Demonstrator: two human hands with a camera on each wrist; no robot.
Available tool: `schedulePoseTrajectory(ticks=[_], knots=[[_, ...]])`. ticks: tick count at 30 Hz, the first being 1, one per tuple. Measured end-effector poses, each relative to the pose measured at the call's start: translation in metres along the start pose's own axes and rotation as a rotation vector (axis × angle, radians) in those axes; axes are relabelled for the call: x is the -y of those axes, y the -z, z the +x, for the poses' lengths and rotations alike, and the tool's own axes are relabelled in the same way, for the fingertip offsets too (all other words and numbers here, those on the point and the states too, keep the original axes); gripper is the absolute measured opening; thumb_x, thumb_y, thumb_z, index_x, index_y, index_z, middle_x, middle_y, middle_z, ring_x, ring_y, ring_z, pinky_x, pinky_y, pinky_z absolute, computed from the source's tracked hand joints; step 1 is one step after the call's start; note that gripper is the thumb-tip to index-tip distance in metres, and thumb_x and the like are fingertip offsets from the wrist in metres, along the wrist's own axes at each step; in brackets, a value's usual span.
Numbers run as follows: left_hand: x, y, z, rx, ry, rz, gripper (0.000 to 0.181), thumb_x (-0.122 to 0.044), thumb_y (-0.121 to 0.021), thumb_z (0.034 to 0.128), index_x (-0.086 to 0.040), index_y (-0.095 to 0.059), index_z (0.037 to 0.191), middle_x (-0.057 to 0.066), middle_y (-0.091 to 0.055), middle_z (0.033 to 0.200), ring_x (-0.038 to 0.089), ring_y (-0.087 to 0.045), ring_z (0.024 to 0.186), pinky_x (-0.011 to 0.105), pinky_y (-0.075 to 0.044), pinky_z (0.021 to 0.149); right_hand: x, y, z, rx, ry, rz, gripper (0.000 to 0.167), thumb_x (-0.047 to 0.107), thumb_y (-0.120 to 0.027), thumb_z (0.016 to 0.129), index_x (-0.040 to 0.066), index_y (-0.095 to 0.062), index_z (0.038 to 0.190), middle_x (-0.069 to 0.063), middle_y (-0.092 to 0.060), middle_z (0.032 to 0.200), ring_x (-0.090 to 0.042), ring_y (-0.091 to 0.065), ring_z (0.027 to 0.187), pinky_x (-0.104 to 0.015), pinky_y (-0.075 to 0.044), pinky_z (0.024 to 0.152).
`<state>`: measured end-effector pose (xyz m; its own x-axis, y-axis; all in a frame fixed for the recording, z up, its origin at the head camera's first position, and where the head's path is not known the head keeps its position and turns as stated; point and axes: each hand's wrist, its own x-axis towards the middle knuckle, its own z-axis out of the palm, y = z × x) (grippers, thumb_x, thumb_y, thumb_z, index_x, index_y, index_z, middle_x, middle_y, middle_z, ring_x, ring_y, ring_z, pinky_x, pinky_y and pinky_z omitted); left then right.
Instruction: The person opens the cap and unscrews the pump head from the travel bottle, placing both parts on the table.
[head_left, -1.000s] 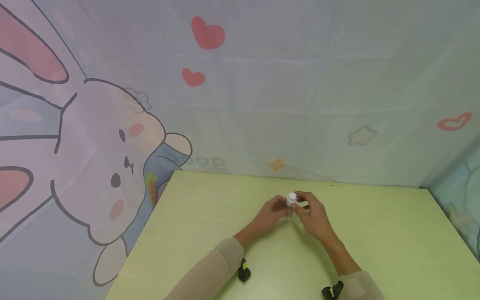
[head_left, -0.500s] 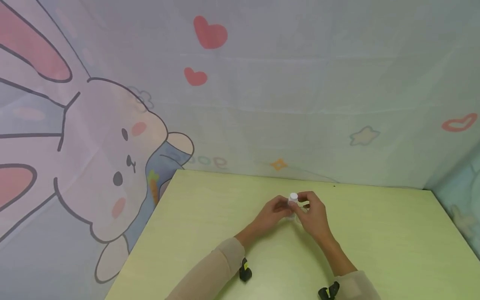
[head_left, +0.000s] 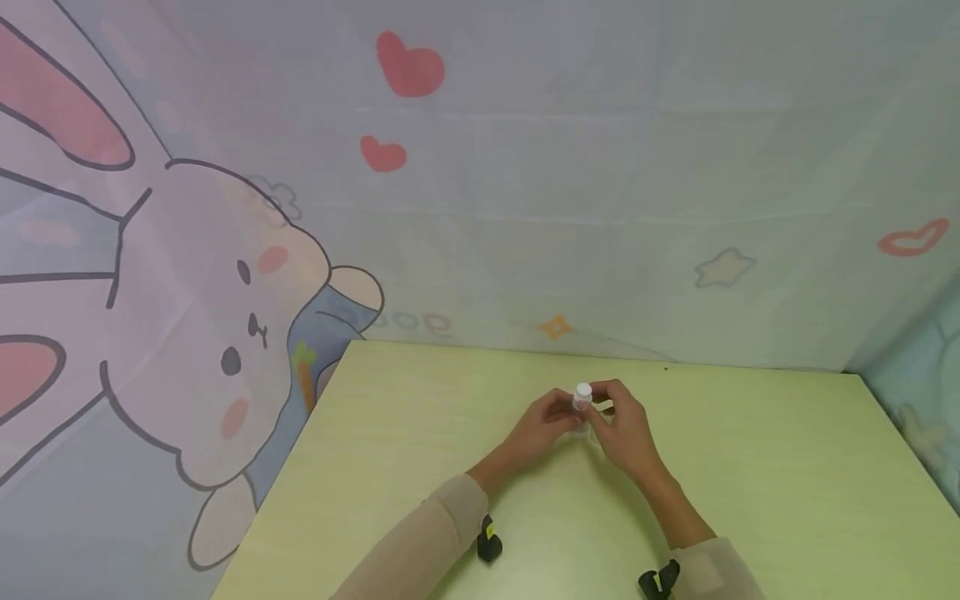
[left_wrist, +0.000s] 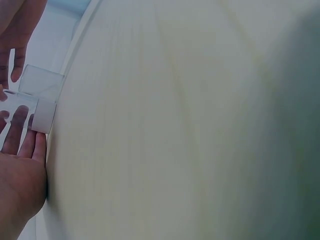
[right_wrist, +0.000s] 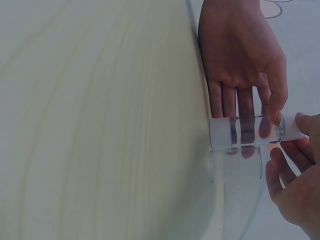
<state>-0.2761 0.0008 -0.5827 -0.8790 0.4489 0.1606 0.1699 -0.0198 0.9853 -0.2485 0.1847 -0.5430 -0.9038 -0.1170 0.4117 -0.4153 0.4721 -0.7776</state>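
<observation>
A small clear bottle (right_wrist: 220, 133) with a white base and a white cap (head_left: 583, 390) stands upright on the table. My left hand (head_left: 536, 429) holds its clear body, with the fingers behind it and the thumb near the neck. From the other side, my right hand (head_left: 628, 432) pinches the white cap between thumb and fingers, as the right wrist view shows. Right beside the bottle is a clear, cup-like cover (right_wrist: 242, 167), apart from both hands; the left wrist view shows this cover (left_wrist: 42, 82) too.
The pale yellow-green table (head_left: 420, 400) ends at a printed cloth backdrop (head_left: 525, 208) behind the hands. Black wrist devices sit at the left cuff (head_left: 461, 500) and the right cuff (head_left: 712, 567).
The head view sways slightly. Both hands stay at the bottle, with no clear change in their hold.
</observation>
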Motion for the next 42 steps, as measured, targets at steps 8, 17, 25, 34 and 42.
schedulePoseTrajectory(ticks=[8, 17, 25, 34, 42], knots=[[-0.0001, 0.0000, -0.0008, 0.000, -0.002, 0.006, 0.022, -0.006, -0.064, 0.1064, 0.000, -0.061, 0.127, 0.016, -0.068, 0.131, 0.021, -0.067, 0.124, 0.031, -0.054, 0.105, -0.0017, -0.0004, -0.0011, 0.020, -0.010, -0.010, 0.028, 0.014, -0.073, 0.103, 0.001, -0.063, 0.125, -0.012, -0.068, 0.117, -0.029, -0.064, 0.111, -0.047, -0.056, 0.087], [-0.0007, 0.0008, -0.0008, 0.006, 0.002, 0.017, 0.023, -0.008, -0.064, 0.1070, -0.002, -0.061, 0.129, 0.015, -0.068, 0.132, 0.021, -0.066, 0.125, 0.031, -0.054, 0.105, -0.0038, -0.0005, -0.0014, 0.032, -0.009, 0.000, 0.028, 0.016, -0.071, 0.104, 0.002, -0.063, 0.128, -0.010, -0.069, 0.120, -0.028, -0.064, 0.112, -0.047, -0.056, 0.088], [0.0003, 0.0010, -0.0006, 0.004, -0.006, 0.009, 0.022, -0.007, -0.064, 0.1068, -0.001, -0.061, 0.128, 0.015, -0.068, 0.131, 0.020, -0.067, 0.124, 0.030, -0.054, 0.105, -0.0031, 0.0003, -0.0016, 0.033, 0.003, -0.004, 0.028, 0.014, -0.070, 0.105, 0.002, -0.063, 0.128, -0.011, -0.069, 0.120, -0.028, -0.065, 0.111, -0.043, -0.057, 0.086], [-0.0032, 0.0002, -0.0006, -0.010, 0.014, 0.029, 0.024, -0.009, -0.065, 0.1064, -0.002, -0.061, 0.129, 0.014, -0.069, 0.131, 0.023, -0.067, 0.125, 0.032, -0.055, 0.105, -0.0041, 0.0022, -0.0006, 0.042, 0.022, -0.015, 0.027, 0.013, -0.069, 0.105, 0.001, -0.063, 0.128, -0.011, -0.069, 0.120, -0.028, -0.065, 0.110, -0.041, -0.059, 0.085], [-0.0001, 0.0013, -0.0003, -0.005, 0.017, 0.037, 0.023, -0.010, -0.065, 0.1068, -0.002, -0.062, 0.128, 0.013, -0.069, 0.131, 0.024, -0.066, 0.126, 0.032, -0.054, 0.107, -0.0031, 0.0021, -0.0014, 0.051, 0.029, -0.015, 0.028, 0.011, -0.069, 0.105, -0.001, -0.063, 0.129, -0.014, -0.069, 0.121, -0.033, -0.065, 0.111, -0.045, -0.059, 0.086]])
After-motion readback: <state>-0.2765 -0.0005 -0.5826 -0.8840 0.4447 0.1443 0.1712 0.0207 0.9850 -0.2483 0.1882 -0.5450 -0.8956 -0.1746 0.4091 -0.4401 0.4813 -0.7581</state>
